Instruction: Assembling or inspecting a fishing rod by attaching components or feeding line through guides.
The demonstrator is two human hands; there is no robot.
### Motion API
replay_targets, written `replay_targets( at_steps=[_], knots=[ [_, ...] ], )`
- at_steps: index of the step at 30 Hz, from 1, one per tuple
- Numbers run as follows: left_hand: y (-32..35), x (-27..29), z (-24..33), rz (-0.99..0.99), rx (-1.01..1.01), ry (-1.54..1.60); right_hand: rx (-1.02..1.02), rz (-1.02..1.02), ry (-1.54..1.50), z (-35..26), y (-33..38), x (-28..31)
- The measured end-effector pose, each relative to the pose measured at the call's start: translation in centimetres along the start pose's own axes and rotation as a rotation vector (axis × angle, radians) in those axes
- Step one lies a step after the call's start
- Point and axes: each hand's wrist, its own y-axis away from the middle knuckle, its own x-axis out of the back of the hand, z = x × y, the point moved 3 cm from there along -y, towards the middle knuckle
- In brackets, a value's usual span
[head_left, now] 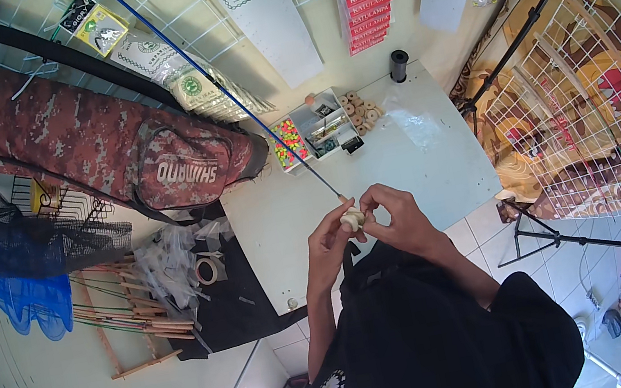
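Observation:
Both hands meet over the near edge of the white table [399, 178]. A slim blue fishing rod [226, 92] slants up and away to the upper left. Its lower end, a pale tan tip, reaches my left hand [326, 243], whose fingers are closed around a small cream-coloured rounded piece [352, 221]. It looks like a little spool, though fingers cover part of it. My right hand [401, 219] pinches the same piece from the right, thumb and forefinger together. Whether the rod is fixed to the piece cannot be made out.
At the table's back stand a box of bright beads [290, 144], a grey organizer tray [327, 120], several wooden spools [361, 111] and a black cylinder [398, 66]. A camouflage rod bag [92, 133] hangs left, above a tape roll [209, 270]. A black tripod [554, 234] stands right.

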Motion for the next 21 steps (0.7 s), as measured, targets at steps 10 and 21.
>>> replay_targets(
  at_steps=[10, 21],
  knots=[
    [-0.2, 0.2, 0.4, 0.053, 0.038, -0.05, -0.032, 0.004, -0.014, 0.0, 0.1, 0.2],
    [-0.2, 0.7, 1.0, 0.008, 0.065, -0.081, -0.061, -0.033, -0.015, 1.3, 0.1, 0.8]
  ],
)
